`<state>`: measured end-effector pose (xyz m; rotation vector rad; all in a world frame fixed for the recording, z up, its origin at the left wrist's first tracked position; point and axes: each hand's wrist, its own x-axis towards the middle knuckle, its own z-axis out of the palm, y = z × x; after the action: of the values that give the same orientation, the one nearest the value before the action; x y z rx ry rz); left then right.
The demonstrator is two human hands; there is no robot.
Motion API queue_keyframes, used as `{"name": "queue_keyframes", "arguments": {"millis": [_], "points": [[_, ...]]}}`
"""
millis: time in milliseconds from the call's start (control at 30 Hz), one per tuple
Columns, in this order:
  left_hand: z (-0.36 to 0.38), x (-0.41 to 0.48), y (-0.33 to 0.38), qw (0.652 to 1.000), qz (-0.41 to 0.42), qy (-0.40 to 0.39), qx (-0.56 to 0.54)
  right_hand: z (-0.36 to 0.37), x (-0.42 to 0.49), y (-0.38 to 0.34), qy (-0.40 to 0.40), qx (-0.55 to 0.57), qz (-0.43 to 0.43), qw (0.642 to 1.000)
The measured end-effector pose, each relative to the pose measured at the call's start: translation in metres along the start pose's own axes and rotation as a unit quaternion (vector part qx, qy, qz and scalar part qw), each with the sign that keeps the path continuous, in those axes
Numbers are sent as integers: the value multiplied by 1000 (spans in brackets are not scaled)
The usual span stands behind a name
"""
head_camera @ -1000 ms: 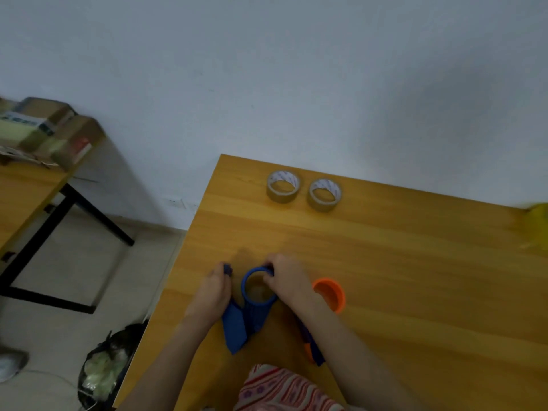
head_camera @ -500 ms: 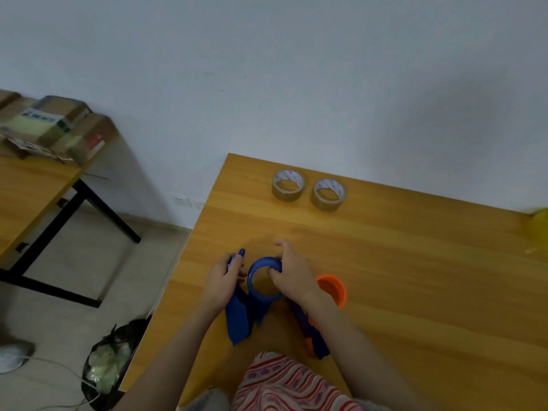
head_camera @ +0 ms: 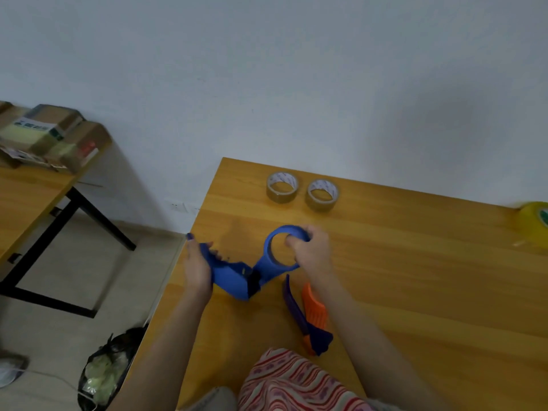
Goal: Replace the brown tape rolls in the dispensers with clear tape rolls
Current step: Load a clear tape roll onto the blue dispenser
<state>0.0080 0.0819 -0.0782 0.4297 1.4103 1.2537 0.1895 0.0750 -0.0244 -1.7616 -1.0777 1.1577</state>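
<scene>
Right hand (head_camera: 311,253): fingers (head_camera: 310,234) curled over the far rim of the blue dispenser (head_camera: 237,277) ring, one digit hooked through the hole, so a firm grip. Left hand (head_camera: 197,268): fingers wrapped round the dispenser's other end, the flat handle piece, also gripping. The dispenser spans both hands near the desk (head_camera: 415,292) left edge. Can't tell if it touches the wood. It's splayed open in a V, and desk wood shows through the ring.

Just right of it, beside the right forearm, the orange-and-purple dispenser (head_camera: 314,315) lies on the desk.

On the far side of the desk, the brown tape roll (head_camera: 282,188) and the second brown tape roll (head_camera: 322,194) lie flat side by side, just apart and well clear of the hands. At the far right edge of view a yellowish translucent tape roll (head_camera: 533,223) sits on the desk, blurred.

Further left is another desk (head_camera: 23,197) carrying cardboard boxes (head_camera: 47,134). A black bag (head_camera: 106,372) is on the floor. A striped garment (head_camera: 296,381) shows at the near edge.
</scene>
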Motion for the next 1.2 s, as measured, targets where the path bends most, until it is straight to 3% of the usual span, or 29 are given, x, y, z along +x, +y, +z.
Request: {"name": "queue_keyframes", "arguments": {"millis": [200,367,500,733,933,1200], "points": [[14,0,10,1000,7,-16,-13,-3,-6,-3,7,32,12,999],[1,4,-2,998,-48,8,49,-3,-6,7,-19,26,27,999],[-18,3,-11,992,-37,49,109,9,-5,21,-78,-78,-20,994],[-48,-3,-15,958,-20,87,273,37,5,39,-165,-294,-120,934],[-51,-8,-21,936,-2,50,350,50,10,46,-196,-406,-109,886],[-48,-8,-21,866,31,35,497,45,15,51,-276,-459,-101,838]]}}
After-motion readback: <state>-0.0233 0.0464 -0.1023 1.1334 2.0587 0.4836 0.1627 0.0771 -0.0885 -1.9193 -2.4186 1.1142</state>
